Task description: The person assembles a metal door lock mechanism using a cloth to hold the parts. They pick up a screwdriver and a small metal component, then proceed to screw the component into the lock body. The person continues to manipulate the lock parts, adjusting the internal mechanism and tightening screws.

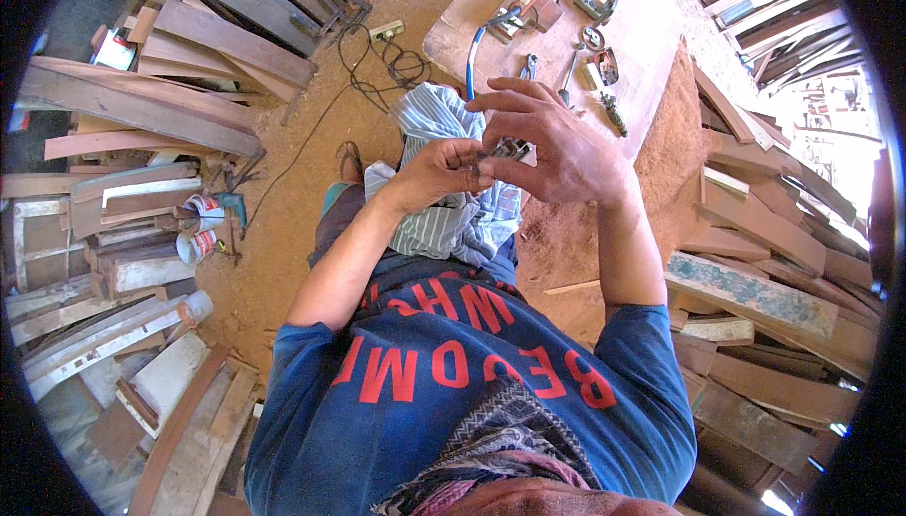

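A small dark metal part point(511, 148) sits between my two hands, above my lap. My left hand point(442, 174) pinches it from the left with thumb and fingers. From the right, my right hand point(557, 143) has its thumb and a fingertip on the same part, the other fingers raised and curved. The hands hide much of the part, so its exact kind is unclear. Beneath them a blue and white striped cloth point(453, 228) lies bunched over my legs.
Ahead, a pale board point(462, 30) carries a power tool point(538, 2) with a blue cable, pliers point(528, 66), a screwdriver point(570, 73) and a ridged metal part point(613, 114). Sawdust point(665, 129) heaps at right. Timber point(755, 299) is stacked both sides. Black cord point(406, 68) coils near a power strip point(387, 30).
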Demonstrator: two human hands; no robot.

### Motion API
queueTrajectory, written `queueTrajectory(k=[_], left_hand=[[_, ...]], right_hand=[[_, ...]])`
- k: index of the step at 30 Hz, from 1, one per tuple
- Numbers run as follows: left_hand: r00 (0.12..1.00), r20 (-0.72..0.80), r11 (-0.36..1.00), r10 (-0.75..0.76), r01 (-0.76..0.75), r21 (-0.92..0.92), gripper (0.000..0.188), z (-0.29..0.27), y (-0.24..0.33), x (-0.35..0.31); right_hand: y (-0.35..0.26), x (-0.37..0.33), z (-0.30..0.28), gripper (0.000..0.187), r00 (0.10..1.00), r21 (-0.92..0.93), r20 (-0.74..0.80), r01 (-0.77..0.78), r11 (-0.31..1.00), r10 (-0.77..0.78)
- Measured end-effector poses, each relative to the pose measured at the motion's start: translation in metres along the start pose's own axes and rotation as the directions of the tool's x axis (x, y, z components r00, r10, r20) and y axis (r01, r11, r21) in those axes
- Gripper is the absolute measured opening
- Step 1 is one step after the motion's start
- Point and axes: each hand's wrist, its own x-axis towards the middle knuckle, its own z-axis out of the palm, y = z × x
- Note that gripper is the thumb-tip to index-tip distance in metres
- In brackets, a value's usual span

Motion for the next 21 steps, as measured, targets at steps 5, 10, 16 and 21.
queueTrajectory(k=[5, 10, 16, 21], left_hand=[[0.998, 0.036, 0.998, 0.043, -0.044, 0.038, 0.038, 0.003, 0.007, 0.001], [0.999, 0.039, 0.999, 0.032, -0.034, 0.037, 0.038, -0.003, 0.004, 0.002], [0.998, 0.048, 0.997, 0.028, -0.031, 0.065, 0.036, -0.006, 0.002, 0.004], [0.998, -0.046, 0.997, -0.033, 0.036, 0.061, 0.034, 0.004, 0.008, 0.003]], right_hand=[[-0.007, 0.004, 0.004, 0.033, 0.998, 0.075, -0.006, -0.055, 0.996, 0.056], [-0.008, 0.008, 0.002, 0.032, 0.999, -0.012, 0.024, -0.037, 0.999, 0.037], [-0.013, 0.01, 0.012, 0.029, 0.997, -0.181, -0.055, 0.044, 0.982, -0.055], [-0.01, 0.016, -0.004, 0.027, 0.998, 0.035, -0.023, -0.063, 0.997, 0.064]])
